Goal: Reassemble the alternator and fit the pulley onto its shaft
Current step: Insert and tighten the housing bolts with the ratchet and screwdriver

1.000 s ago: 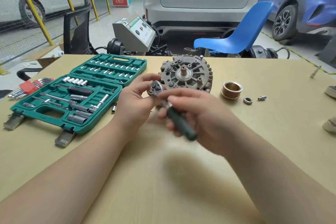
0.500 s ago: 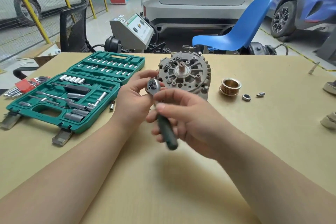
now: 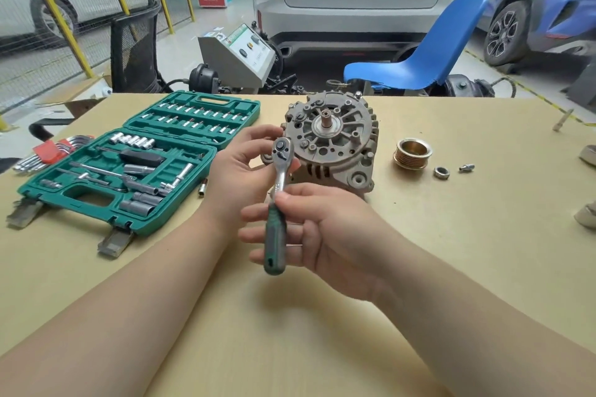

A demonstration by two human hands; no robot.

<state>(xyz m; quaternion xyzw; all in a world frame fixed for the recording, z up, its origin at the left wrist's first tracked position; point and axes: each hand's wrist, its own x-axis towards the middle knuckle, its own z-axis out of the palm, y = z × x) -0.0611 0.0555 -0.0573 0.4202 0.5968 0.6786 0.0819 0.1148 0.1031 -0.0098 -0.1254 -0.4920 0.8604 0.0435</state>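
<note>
A grey alternator (image 3: 335, 142) lies on the table (image 3: 451, 267) with its bare shaft pointing up. To its right sit the brass-coloured pulley (image 3: 412, 153), a nut (image 3: 441, 172) and a small bolt (image 3: 466, 167). I hold a ratchet wrench (image 3: 279, 190) upright in front of the alternator. My right hand (image 3: 322, 235) grips its green handle. My left hand (image 3: 245, 171) holds the chrome ratchet head between thumb and fingers.
An open green socket case (image 3: 135, 164) with several sockets and bits lies at the left. Beside it are a red hex key set (image 3: 51, 151) and a loose socket (image 3: 202, 187). A blue chair (image 3: 419, 58), a grey machine and parked cars stand beyond the table.
The ratchet handle has swung from slanting right to nearly upright. My right hand slid down the green grip. The left hand stays on the ratchet head.
</note>
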